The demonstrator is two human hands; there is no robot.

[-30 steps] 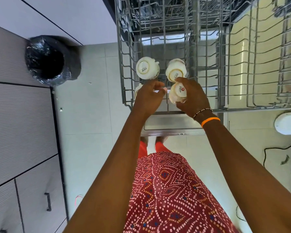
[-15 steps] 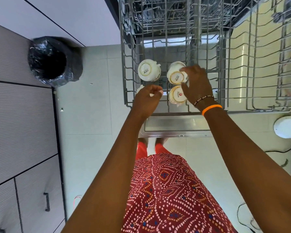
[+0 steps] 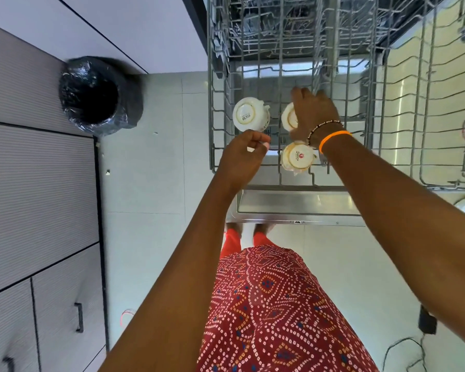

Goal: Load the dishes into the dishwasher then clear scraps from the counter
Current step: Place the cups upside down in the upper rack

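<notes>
Grey wire forms the pulled-out upper rack (image 3: pixel 212 108) of an open dishwasher, where a person in a red patterned garment (image 3: pixel 274 304) leans over with both arms stretched forward and down. Three white cups sit upside down near the rack's front left corner. One cup (image 3: pixel 249 114), its base printed with lettering, stands apart towards the left edge. A second cup (image 3: pixel 289 118) lies under the right hand (image 3: pixel 313 111), whose fingers drape over its top and side, grasping it, with the wrist bent and the fingertips pointing away from the body. A beaded bracelet (image 3: pixel 321 127) and an orange band (image 3: pixel 333 137) circle that wrist. The third cup (image 3: pixel 297 157), with a red mark on its base, rests just inside the rack's front edge, directly below the right wrist. The left hand (image 3: pixel 243 157) hovers over the front left corner, fingers curled inward around something white; what it is cannot be made out. A bin lined with a black bag (image 3: pixel 100 95) stands on the pale tiled floor (image 3: pixel 145 183) well to the left, beside grey cabinets (image 3: pixel 38 183).
</notes>
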